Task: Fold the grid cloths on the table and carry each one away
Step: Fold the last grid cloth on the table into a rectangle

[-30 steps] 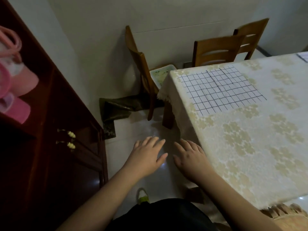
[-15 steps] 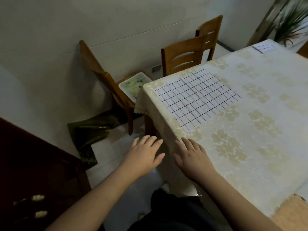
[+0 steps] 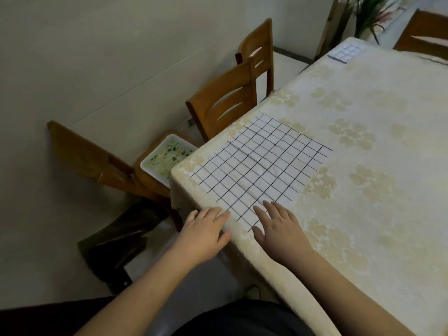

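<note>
A long table (image 3: 363, 214) fills the right of the room, draped in a cream tablecloth (image 3: 378, 132) woven with pale gold flower clusters, its edge hanging down over the side. Behind it runs a plain off-white wall, and the floor is pale and glossy.

Two grid cloths are on the table. The near grid cloth (image 3: 259, 166) lies spread flat by the table's corner, white with thin black lines crossing in squares and a soft crease running through its middle. The far grid cloth (image 3: 344, 52) sits small and squared-up near the far end, well apart from the first.

I count four wooden chairs: a tilted chair (image 3: 97, 163) leaning toward the wall, two chairs (image 3: 225, 105) tucked along the table's side, and another (image 3: 424, 32) at the far right corner. A white rectangular tray (image 3: 167, 158) with green-flecked food rests on the tilted chair's seat. A dark crumpled cloth (image 3: 121, 234) lies on the floor below. A leafy plant (image 3: 368, 15) stands in the far corner.

The left hand (image 3: 206, 231) rests at the table's edge, fingers straight and loosely together, just beside the near cloth's corner. The right hand (image 3: 278, 226) lies flat with fingers slightly apart, fingertips on the cloth's near edge.
</note>
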A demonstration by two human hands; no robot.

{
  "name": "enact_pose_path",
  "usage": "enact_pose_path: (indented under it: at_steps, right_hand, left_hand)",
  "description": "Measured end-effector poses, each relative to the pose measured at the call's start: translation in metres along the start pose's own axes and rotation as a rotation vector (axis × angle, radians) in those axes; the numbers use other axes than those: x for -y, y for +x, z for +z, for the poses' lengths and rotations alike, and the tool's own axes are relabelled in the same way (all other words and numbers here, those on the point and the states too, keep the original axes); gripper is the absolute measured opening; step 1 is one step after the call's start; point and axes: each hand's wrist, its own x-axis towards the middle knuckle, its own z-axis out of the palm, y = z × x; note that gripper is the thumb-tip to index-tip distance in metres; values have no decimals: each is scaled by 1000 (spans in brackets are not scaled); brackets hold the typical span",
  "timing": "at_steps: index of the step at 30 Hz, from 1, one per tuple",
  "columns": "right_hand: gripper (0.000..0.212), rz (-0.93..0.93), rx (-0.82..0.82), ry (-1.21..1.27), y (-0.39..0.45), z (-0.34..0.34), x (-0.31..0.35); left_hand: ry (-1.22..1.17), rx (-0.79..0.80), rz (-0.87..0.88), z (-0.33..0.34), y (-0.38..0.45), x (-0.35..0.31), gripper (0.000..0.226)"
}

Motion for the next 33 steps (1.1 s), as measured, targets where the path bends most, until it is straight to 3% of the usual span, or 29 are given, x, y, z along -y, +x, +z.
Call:
enact_pose_path:
  at_steps: [7, 12, 15, 22, 24, 29, 33]
  right_hand:
    - [56, 159, 35, 29, 33, -1, -21]
    - [56, 246, -28, 72, 69, 18, -37]
    - [62, 284, 44, 154, 97, 27, -41]
    - [63, 391, -95, 157, 168, 41, -44]
    - [68, 415, -106, 162, 191, 46, -51]
    - [103, 430, -75, 180, 243, 68, -65]
    - [111, 440, -53, 219, 253, 84, -76]
  left_hand:
    - [7, 25, 143, -1, 77, 4, 76]
    - [3, 101, 261, 4, 139, 21, 68]
    - [-19, 90, 361, 10, 183, 43, 54]
    - [92, 34, 545, 27, 291, 67, 62]
    - [155, 74, 563, 31, 315, 72, 70]
    - [256, 91, 556, 37, 355, 83, 84]
    - [278, 165, 571, 35, 376, 92, 93]
